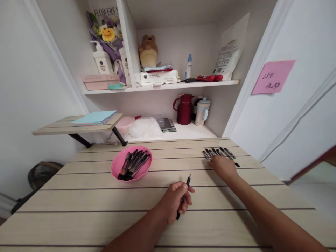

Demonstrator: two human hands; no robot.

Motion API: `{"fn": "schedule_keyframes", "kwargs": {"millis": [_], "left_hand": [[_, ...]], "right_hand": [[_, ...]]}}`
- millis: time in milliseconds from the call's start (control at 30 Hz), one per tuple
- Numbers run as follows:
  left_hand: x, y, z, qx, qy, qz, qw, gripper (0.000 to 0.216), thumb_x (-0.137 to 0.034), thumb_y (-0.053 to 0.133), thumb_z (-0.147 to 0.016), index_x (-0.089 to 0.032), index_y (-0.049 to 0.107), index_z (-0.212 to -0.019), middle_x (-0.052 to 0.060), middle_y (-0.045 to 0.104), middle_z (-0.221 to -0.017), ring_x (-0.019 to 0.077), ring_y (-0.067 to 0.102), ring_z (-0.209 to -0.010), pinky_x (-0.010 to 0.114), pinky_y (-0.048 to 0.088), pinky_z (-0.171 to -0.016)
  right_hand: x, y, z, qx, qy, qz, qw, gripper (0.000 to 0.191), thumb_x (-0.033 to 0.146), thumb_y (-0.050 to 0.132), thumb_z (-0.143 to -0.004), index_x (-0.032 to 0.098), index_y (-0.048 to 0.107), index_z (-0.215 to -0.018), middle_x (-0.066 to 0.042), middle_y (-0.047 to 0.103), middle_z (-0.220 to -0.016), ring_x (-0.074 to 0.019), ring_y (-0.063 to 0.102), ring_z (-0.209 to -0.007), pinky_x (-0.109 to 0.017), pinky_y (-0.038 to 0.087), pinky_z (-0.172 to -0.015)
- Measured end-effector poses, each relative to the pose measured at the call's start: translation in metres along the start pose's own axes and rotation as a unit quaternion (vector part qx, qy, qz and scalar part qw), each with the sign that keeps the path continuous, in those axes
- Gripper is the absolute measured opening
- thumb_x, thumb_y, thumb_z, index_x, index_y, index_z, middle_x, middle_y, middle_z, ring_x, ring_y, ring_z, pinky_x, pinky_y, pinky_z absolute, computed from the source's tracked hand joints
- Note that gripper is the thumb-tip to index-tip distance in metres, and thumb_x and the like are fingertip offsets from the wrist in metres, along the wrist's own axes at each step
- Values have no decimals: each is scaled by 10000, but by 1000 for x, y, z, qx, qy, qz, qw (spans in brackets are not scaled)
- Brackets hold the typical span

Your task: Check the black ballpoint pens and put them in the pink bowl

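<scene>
My left hand (175, 201) is closed around a black pen (184, 194), its tip pointing up and away, above the middle of the wooden table (91, 196). My right hand (222, 166) reaches to the far right and rests palm down on a row of several black pens (220, 152); its fingers are hidden among them. A pink bowl (118, 164) holding several more black pens (133, 163) stands to the left of both hands.
Behind the table, a low shelf carries a red jug (183, 109), a cream jug (202, 111) and a white plastic bag (145, 127). A small side board (60, 127) holds a blue notebook (95, 117). A pink note (273, 77) sticks on the right wall.
</scene>
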State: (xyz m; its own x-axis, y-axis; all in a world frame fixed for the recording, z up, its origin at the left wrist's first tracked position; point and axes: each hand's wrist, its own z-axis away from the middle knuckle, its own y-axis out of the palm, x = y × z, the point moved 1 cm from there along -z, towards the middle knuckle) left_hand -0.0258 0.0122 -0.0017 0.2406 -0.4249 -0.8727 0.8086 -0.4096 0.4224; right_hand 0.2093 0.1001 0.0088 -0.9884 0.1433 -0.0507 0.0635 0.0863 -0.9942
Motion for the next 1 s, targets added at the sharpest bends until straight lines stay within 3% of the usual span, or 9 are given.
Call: {"fn": "schedule_keyframes", "kwargs": {"millis": [333,567,667,733,767,800,867,933,1000], "left_hand": [[2,-2,-3,2,1,-1,1000,360,-471,480,-768,-125,535,-848,-30,521,-519,23,305,-287,199,129,-321],[2,-2,-2,0,-6,25,1000,322,-438,502,-773,-127,552,-841,-27,522,-532,26,325,-298,192,137,-318],[1,-1,-2,-18,12,89,996,276,-390,571,-742,-125,569,-817,-20,534,-568,32,398,-357,177,235,-350],[-1,0,-2,-28,34,167,985,224,-334,624,-712,-127,575,-786,3,567,-637,60,508,-491,189,378,-476],[-1,1,-2,-29,46,207,977,198,-301,642,-701,-129,577,-773,19,588,-689,82,554,-587,216,426,-579],[-2,0,-3,-28,56,241,968,174,-272,652,-696,-131,579,-767,35,604,-747,107,579,-682,249,442,-677],[-2,-1,-4,-28,75,283,956,131,-223,652,-699,-135,582,-768,57,618,-837,138,586,-807,292,423,-794],[-1,-3,-5,-36,89,299,950,106,-185,647,-703,-139,586,-777,58,621,-869,139,582,-845,293,407,-833],[-1,-5,-6,-45,99,303,947,109,-160,650,-696,-144,589,-784,52,623,-876,131,581,-851,292,391,-866]], "right_hand": [[6,-4,-18,22,-1,-10,1000,217,264,565,-735,91,645,-838,-193,649,-913,-255,615,-827,-298,406,-641],[0,-13,-9,8,10,-34,999,212,252,503,-775,90,638,-800,-199,652,-865,-243,606,-803,-290,372,-605],[1,-19,10,-7,13,-43,999,253,281,442,-806,113,628,-768,-184,654,-834,-234,602,-757,-290,364,-584],[12,-21,31,8,-10,-102,995,285,315,417,-813,141,607,-692,-130,657,-748,-188,588,-667,-261,356,-551],[21,-21,44,36,-38,-187,981,307,333,412,-810,147,585,-638,-98,643,-670,-155,564,-595,-240,347,-525],[32,-20,58,94,-59,-305,946,340,363,391,-813,155,557,-602,-56,614,-579,-122,521,-498,-222,333,-481],[57,-17,86,193,-89,-475,854,377,432,386,-799,166,494,-553,8,518,-452,-90,430,-401,-205,299,-424],[79,-14,108,204,-117,-547,803,259,382,498,-731,171,480,-582,45,470,-459,-77,397,-425,-193,279,-423],[94,-12,121,164,-127,-570,795,185,301,531,-693,174,462,-578,55,455,-494,-75,392,-469,-191,295,-457]]}}
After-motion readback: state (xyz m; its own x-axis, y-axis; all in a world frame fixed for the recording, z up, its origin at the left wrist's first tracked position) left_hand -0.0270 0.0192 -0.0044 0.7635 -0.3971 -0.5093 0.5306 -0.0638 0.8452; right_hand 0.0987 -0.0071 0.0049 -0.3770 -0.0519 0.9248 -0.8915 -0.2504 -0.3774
